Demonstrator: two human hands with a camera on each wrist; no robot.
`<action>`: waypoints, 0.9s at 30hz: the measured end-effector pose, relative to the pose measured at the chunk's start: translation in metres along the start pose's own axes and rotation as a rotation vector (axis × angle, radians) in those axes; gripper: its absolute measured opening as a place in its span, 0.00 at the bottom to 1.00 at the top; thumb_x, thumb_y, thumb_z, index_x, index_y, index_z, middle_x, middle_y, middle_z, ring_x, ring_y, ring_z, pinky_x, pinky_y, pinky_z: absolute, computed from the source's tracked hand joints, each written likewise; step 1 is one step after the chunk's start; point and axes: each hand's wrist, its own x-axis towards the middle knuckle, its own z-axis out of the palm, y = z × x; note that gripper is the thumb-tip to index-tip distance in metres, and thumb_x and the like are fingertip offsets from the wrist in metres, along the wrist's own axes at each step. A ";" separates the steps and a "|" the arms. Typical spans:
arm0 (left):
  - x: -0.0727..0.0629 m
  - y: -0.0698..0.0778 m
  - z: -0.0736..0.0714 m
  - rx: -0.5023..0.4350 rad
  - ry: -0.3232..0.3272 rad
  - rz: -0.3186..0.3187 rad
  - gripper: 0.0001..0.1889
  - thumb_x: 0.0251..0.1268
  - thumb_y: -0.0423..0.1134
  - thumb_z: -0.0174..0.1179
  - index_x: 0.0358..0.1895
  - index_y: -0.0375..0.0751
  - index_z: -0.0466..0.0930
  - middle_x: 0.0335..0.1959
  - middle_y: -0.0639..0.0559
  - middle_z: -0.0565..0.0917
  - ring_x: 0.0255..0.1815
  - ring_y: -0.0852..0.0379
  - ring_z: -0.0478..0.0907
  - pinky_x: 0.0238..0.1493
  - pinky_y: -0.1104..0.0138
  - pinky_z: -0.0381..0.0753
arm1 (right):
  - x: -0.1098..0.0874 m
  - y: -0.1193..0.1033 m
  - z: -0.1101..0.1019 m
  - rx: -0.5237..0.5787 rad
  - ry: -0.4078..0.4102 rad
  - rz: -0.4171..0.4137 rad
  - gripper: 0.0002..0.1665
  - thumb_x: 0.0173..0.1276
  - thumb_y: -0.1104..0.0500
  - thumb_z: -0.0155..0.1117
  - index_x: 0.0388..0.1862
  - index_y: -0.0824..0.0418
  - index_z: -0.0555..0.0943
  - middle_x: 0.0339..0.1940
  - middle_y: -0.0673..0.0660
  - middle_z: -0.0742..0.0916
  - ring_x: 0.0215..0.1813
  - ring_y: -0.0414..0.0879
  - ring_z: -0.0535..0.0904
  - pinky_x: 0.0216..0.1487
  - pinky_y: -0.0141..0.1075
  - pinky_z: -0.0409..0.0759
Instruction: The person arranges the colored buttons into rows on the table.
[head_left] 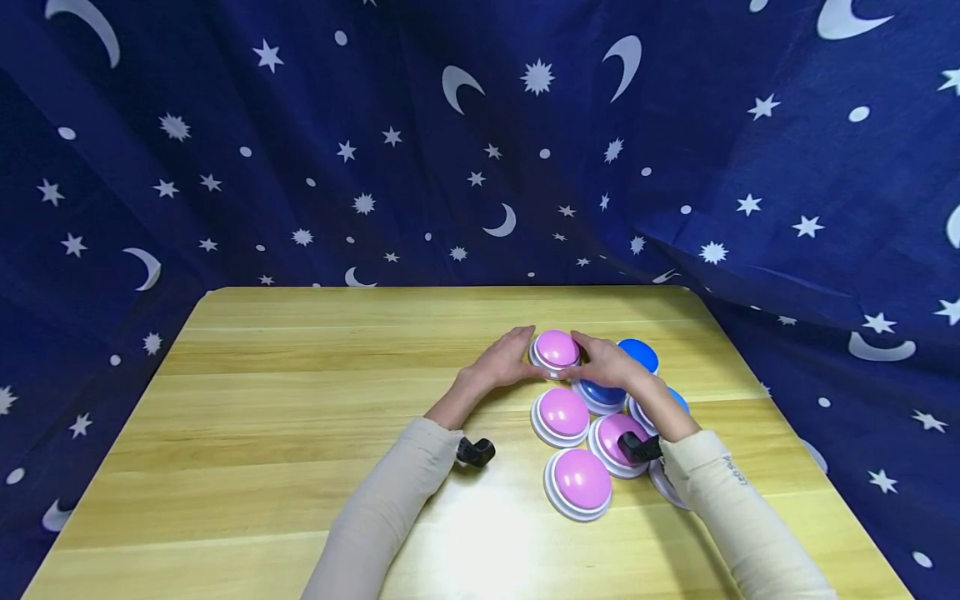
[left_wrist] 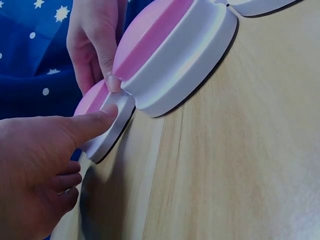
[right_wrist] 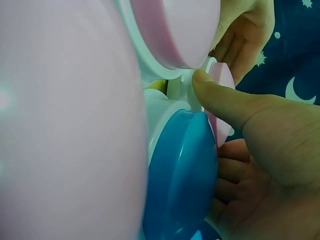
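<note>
A pink push button with a white round base sits at the far end of a cluster of buttons. My left hand holds it from the left, and in the left wrist view its thumb presses on the white base. From the right side my right hand holds the same button, its thumb at the base's near edge in the right wrist view. A blue button lies close beneath the right hand. Behind the held button, the left hand's fingertips are partly hidden.
Nearer stand a middle pink button, a front pink button and another pink button partly behind the right wrist strap. Two more blue buttons lie on the right. The right sleeve covers most of another white base. A starry blue cloth hangs behind the wooden table.
</note>
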 end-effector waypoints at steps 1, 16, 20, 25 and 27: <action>0.001 0.000 0.000 -0.005 0.002 0.004 0.50 0.59 0.53 0.70 0.76 0.30 0.54 0.75 0.36 0.61 0.75 0.45 0.58 0.74 0.59 0.57 | 0.000 0.000 0.000 0.003 0.001 0.002 0.51 0.67 0.46 0.68 0.74 0.76 0.57 0.64 0.77 0.74 0.65 0.69 0.71 0.65 0.60 0.68; 0.003 0.001 0.003 -0.050 0.042 0.110 0.36 0.62 0.45 0.70 0.69 0.31 0.67 0.66 0.39 0.74 0.68 0.48 0.69 0.71 0.64 0.63 | 0.002 0.006 0.002 0.025 0.056 -0.041 0.44 0.66 0.45 0.69 0.69 0.72 0.67 0.58 0.71 0.80 0.59 0.66 0.76 0.61 0.58 0.72; 0.004 0.002 0.003 -0.060 0.032 0.102 0.37 0.62 0.46 0.70 0.69 0.32 0.68 0.66 0.40 0.74 0.68 0.48 0.69 0.71 0.64 0.63 | 0.002 0.008 0.002 0.030 0.060 -0.051 0.43 0.67 0.46 0.69 0.69 0.72 0.68 0.58 0.71 0.81 0.59 0.66 0.76 0.61 0.58 0.72; 0.006 0.002 0.002 -0.052 0.039 0.106 0.33 0.61 0.45 0.71 0.66 0.34 0.72 0.61 0.43 0.78 0.63 0.50 0.74 0.67 0.65 0.68 | 0.002 0.009 0.002 0.041 0.064 -0.064 0.41 0.67 0.47 0.68 0.68 0.72 0.68 0.57 0.71 0.81 0.58 0.65 0.77 0.60 0.57 0.73; 0.006 0.002 0.002 -0.050 0.044 0.111 0.31 0.60 0.45 0.72 0.64 0.35 0.74 0.58 0.44 0.80 0.60 0.51 0.76 0.65 0.66 0.70 | 0.002 0.009 0.002 0.043 0.067 -0.070 0.40 0.67 0.47 0.68 0.68 0.72 0.69 0.56 0.70 0.82 0.57 0.64 0.78 0.59 0.57 0.74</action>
